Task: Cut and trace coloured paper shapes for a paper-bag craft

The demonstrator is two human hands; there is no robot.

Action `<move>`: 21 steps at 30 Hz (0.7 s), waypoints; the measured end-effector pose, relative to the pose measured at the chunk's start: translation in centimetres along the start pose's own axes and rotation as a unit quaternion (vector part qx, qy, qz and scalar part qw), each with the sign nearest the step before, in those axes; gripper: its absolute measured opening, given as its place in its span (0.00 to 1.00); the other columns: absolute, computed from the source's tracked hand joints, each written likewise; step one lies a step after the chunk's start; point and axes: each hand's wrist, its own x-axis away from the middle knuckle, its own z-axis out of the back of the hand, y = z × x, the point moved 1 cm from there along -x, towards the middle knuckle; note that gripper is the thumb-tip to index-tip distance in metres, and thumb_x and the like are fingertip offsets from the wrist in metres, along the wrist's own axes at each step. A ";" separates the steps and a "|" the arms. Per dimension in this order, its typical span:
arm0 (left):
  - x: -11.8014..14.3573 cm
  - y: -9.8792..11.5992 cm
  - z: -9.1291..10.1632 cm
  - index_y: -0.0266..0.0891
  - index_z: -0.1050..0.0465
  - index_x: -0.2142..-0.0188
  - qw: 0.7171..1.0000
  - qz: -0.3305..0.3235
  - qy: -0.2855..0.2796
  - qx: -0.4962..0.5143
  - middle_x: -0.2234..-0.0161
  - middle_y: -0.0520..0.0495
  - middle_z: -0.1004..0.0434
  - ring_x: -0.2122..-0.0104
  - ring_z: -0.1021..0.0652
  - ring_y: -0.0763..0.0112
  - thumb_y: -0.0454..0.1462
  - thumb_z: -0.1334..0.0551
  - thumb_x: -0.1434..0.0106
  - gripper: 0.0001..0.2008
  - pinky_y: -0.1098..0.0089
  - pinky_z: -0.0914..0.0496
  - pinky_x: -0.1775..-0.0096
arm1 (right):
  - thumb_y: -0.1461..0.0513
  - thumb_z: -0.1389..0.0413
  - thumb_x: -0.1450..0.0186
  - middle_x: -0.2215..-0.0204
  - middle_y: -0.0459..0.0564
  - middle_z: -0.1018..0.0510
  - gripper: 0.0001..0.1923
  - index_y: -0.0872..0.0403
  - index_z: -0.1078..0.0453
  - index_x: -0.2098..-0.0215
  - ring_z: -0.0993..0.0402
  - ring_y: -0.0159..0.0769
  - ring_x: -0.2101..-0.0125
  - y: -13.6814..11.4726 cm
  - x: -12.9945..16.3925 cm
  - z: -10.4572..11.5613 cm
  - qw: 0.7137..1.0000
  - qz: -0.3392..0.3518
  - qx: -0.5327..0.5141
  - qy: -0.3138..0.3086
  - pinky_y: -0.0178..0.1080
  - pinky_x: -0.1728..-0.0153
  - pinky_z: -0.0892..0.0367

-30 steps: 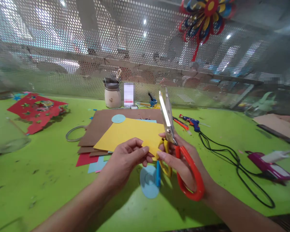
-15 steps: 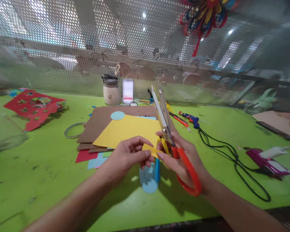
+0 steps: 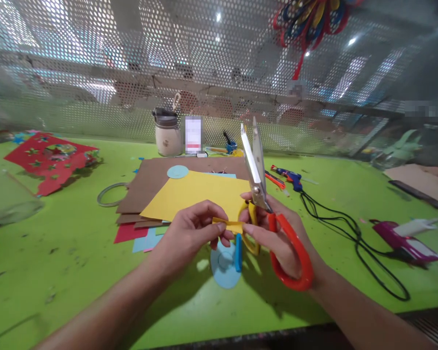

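Note:
My left hand (image 3: 199,231) pinches one end of a narrow, folded yellow paper strip (image 3: 233,226) between thumb and fingers. At the strip's other end, my right hand (image 3: 279,238) presses its thumb. It also holds large scissors (image 3: 257,187), blades pointing up and slightly parted, with a red handle loop around the base of the thumb. A yellow loop-shaped piece (image 3: 253,214) shows by the right fingers; whether it is paper or a handle I cannot tell. Below the hands lie a pale blue paper disc (image 3: 224,277) and a blue stick-like piece (image 3: 238,255).
Yellow paper (image 3: 193,194) and another blue disc (image 3: 177,171) top a stack of brown sheets (image 3: 146,180). Left are a tape ring (image 3: 102,197) and red cut paper (image 3: 47,163). Behind stand a jar (image 3: 168,138) and phone (image 3: 193,133). Right: glue gun (image 3: 294,177), black cable (image 3: 357,243).
The yellow strip has turned from its flat face to nearly edge-on and looks folded. My right hand and the scissors have shifted a little to the right.

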 end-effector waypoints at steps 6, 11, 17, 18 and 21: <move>-0.2 0.0 0.4 0.38 0.32 0.64 1.000 0.017 0.019 0.006 0.77 0.50 0.23 0.74 0.21 0.68 0.35 0.34 0.45 0.10 0.74 0.35 0.74 | 0.59 0.42 0.42 0.65 0.50 0.28 0.24 0.52 0.35 0.48 0.30 0.39 0.66 2.8 -1.9 4.1 0.943 -0.015 0.331 0.035 0.41 0.64 0.32; -0.2 0.2 0.2 0.39 0.33 0.61 0.999 0.025 0.026 0.012 0.79 0.54 0.26 0.70 0.19 0.65 0.35 0.35 0.44 0.11 0.75 0.35 0.74 | 0.63 0.46 0.42 0.61 0.54 0.27 0.24 0.53 0.34 0.46 0.29 0.42 0.64 7.3 -2.4 6.8 0.852 -0.045 0.521 -0.012 0.42 0.62 0.34; -0.1 0.4 -0.2 0.39 0.32 0.65 0.998 -0.007 0.051 -0.048 0.82 0.55 0.29 0.68 0.19 0.62 0.35 0.35 0.45 0.09 0.74 0.34 0.73 | 0.61 0.46 0.39 0.58 0.57 0.25 0.22 0.52 0.33 0.46 0.32 0.49 0.56 6.9 -1.4 7.6 0.808 -0.034 0.586 -0.061 0.46 0.57 0.36; -0.1 0.4 -0.2 0.39 0.32 0.66 0.997 -0.013 0.053 -0.058 0.81 0.55 0.27 0.68 0.19 0.62 0.35 0.35 0.46 0.08 0.74 0.34 0.73 | 0.60 0.46 0.39 0.57 0.58 0.25 0.21 0.53 0.32 0.47 0.33 0.51 0.55 6.4 -1.3 7.5 0.795 -0.025 0.602 -0.068 0.48 0.56 0.36; -0.2 0.3 -0.2 0.38 0.33 0.69 0.995 -0.024 0.053 -0.080 0.78 0.51 0.23 0.70 0.19 0.64 0.35 0.35 0.46 0.07 0.74 0.33 0.73 | 0.59 0.46 0.38 0.58 0.59 0.24 0.16 0.55 0.29 0.53 0.33 0.52 0.55 4.4 -1.1 6.4 0.816 0.021 0.576 -0.032 0.52 0.55 0.36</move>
